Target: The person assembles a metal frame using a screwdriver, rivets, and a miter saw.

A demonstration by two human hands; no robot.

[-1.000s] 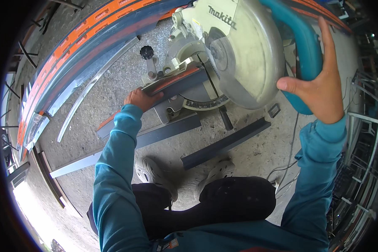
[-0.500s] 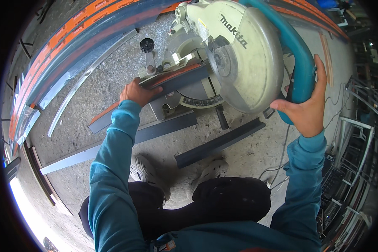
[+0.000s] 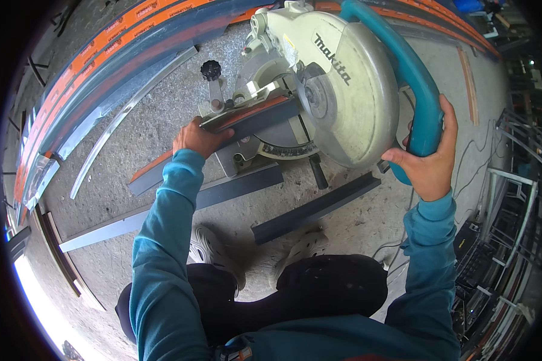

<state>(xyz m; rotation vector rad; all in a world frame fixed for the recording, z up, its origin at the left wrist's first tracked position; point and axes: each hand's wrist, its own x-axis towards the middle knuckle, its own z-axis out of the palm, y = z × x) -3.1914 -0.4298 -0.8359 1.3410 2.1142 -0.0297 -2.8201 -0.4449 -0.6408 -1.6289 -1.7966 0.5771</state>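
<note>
Head view: left hand point(image 3: 196, 138), ten o'clock, closed on dark profile point(image 3: 265, 119), eleven o'clock, across saw base point(image 3: 226, 161); right hand point(image 3: 430, 169), three o'clock, loosely curled round teal handle point(image 3: 424, 129). Best: profile steady, fingers clear of blade guard point(image 3: 367, 90).

Some fingers of the right hand point(image 3: 429, 170) were hidden behind the saw handle point(image 3: 424, 99). Part of the metal strip point(image 3: 268, 117) was covered by the left hand point(image 3: 199, 138). The orange-striped bars point(image 3: 111, 49) were cut off by the upper edge.

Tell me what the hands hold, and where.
Left hand: the dark profile, around mid-length. Right hand: the teal saw handle, near its lower end.
</note>
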